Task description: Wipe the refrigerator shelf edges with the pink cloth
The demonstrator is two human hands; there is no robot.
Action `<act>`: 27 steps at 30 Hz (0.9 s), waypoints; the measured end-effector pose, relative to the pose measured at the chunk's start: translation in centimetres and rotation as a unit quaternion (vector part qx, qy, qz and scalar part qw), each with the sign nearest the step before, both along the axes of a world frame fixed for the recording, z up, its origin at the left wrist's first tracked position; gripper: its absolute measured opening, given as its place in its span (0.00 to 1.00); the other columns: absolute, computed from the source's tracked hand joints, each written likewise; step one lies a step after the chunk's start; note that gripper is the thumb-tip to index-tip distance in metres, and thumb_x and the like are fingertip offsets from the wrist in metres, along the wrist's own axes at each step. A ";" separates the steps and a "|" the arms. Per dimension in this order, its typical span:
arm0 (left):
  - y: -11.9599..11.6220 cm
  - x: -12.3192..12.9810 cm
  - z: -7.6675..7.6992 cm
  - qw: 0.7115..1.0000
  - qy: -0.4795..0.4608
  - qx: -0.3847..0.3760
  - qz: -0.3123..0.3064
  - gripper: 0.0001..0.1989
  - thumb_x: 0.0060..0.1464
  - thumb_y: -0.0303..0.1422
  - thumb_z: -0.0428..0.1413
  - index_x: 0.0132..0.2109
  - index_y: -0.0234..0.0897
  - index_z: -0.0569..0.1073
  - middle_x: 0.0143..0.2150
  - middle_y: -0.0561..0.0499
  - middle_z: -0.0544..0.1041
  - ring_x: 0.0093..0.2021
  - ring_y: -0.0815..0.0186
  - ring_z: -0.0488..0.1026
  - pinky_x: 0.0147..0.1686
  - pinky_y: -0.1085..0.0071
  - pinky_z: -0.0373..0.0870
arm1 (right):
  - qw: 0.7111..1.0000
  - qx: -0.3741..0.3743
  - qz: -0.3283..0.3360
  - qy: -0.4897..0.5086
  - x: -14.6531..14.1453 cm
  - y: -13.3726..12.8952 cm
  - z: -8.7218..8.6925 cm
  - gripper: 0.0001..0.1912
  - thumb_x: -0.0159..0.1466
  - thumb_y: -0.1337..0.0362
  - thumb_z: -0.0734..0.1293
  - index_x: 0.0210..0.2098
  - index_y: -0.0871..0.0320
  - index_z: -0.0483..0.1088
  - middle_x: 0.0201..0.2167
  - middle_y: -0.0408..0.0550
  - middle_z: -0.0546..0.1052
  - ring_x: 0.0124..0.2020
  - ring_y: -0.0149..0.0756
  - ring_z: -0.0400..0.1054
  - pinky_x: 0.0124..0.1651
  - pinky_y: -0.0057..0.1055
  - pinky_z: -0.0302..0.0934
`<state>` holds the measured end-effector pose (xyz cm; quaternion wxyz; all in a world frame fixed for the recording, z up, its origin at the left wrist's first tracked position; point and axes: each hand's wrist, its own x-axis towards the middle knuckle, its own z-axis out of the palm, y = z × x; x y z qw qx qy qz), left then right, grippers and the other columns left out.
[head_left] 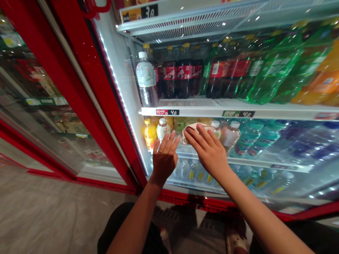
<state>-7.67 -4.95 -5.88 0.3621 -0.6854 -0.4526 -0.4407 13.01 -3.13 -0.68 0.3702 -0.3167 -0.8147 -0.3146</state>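
Note:
My left hand [164, 155], with a ring on one finger, is in front of the lower drink shelf. Its fingers are stretched out and it holds nothing I can see. Just behind its fingertips are a small bottle with a white cap [163, 129] and an orange-yellow drink bottle [149, 134]. My right hand [210, 148] has its fingers over a pale cloth [187, 140] with brown marks, keeping it bunched under the palm in front of the same shelf. Part of the cloth is hidden by the hand. White-capped bottles [230, 135] stand right beside it.
Cola bottles [184, 76] and green soda bottles [278, 67] fill the shelf above, with a clear white-capped bottle [147, 81] at its left end. Water bottles [194, 171] stand on the bottom shelf. The cooler's red frame [106, 95] rises at left.

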 end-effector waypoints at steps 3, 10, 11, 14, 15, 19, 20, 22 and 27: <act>-0.1 0.0 0.1 1.000 -0.002 0.007 0.004 0.36 0.62 0.20 0.54 0.76 0.39 0.63 0.70 0.44 0.77 0.74 0.61 0.70 0.76 0.57 0.56 | 1.000 0.014 -0.008 0.002 0.4 0.0 0.0 0.43 0.74 0.78 0.58 0.81 0.46 0.38 0.75 0.42 0.66 0.79 0.38 0.56 0.82 0.42 0.49; -0.3 -0.1 0.3 1.000 -0.002 -0.003 0.011 0.38 0.62 0.20 0.54 0.77 0.38 0.61 0.71 0.43 0.76 0.73 0.59 0.71 0.75 0.56 0.58 | 0.999 -0.002 -0.003 0.032 -1.2 0.1 0.9 0.44 0.76 0.75 0.58 0.81 0.45 0.33 0.76 0.44 0.66 0.79 0.41 0.56 0.81 0.45 0.52; -0.3 -0.1 0.3 1.000 -0.004 -0.004 0.012 0.38 0.62 0.20 0.54 0.77 0.38 0.61 0.71 0.43 0.76 0.72 0.59 0.72 0.75 0.56 0.58 | 1.000 0.001 -0.001 0.028 -1.3 0.1 0.9 0.44 0.76 0.75 0.58 0.82 0.45 0.34 0.76 0.43 0.66 0.79 0.40 0.56 0.81 0.45 0.52; -0.2 -0.1 0.3 1.000 -0.009 -0.011 0.011 0.39 0.63 0.20 0.54 0.79 0.40 0.59 0.71 0.43 0.76 0.72 0.58 0.72 0.75 0.54 0.59 | 1.000 -0.001 0.003 0.014 -1.1 0.0 0.6 0.44 0.75 0.76 0.57 0.82 0.44 0.35 0.76 0.42 0.66 0.78 0.39 0.57 0.81 0.45 0.52; -0.1 -0.1 0.2 1.000 -0.010 -0.014 0.010 0.39 0.63 0.20 0.54 0.79 0.41 0.59 0.71 0.43 0.76 0.72 0.57 0.72 0.75 0.54 0.58 | 1.000 -0.006 0.004 0.010 -0.9 0.0 0.5 0.44 0.75 0.76 0.57 0.82 0.43 0.35 0.76 0.41 0.66 0.78 0.39 0.57 0.81 0.45 0.52; -0.1 -0.1 0.2 1.000 -0.009 -0.013 0.010 0.39 0.63 0.21 0.53 0.79 0.41 0.59 0.71 0.44 0.75 0.73 0.58 0.71 0.75 0.54 0.57 | 1.000 -0.012 0.004 0.007 -0.5 -0.2 0.2 0.44 0.75 0.77 0.58 0.81 0.44 0.35 0.76 0.42 0.65 0.79 0.38 0.56 0.81 0.45 0.52; -0.2 -0.1 0.2 1.000 -0.008 -0.012 0.011 0.39 0.63 0.21 0.53 0.79 0.41 0.59 0.71 0.44 0.75 0.73 0.58 0.71 0.76 0.54 0.57 | 1.000 -0.009 0.001 0.011 -0.6 -0.2 0.2 0.44 0.75 0.77 0.58 0.81 0.44 0.35 0.76 0.42 0.65 0.79 0.39 0.56 0.81 0.45 0.52; -0.2 -0.1 0.3 1.000 -0.010 -0.008 0.012 0.38 0.63 0.20 0.53 0.78 0.40 0.60 0.71 0.44 0.75 0.73 0.60 0.71 0.76 0.56 0.56 | 1.000 -0.001 -0.005 0.021 -0.9 -0.2 0.4 0.44 0.75 0.76 0.58 0.82 0.45 0.35 0.76 0.43 0.66 0.79 0.39 0.56 0.81 0.44 0.52; -0.2 -0.1 0.4 1.000 -0.014 -0.007 0.009 0.38 0.62 0.20 0.54 0.77 0.39 0.61 0.71 0.43 0.76 0.73 0.60 0.71 0.76 0.57 0.56 | 0.999 0.000 -0.005 0.045 -1.9 0.0 1.0 0.44 0.76 0.75 0.57 0.81 0.44 0.32 0.75 0.44 0.67 0.79 0.41 0.56 0.81 0.46 0.52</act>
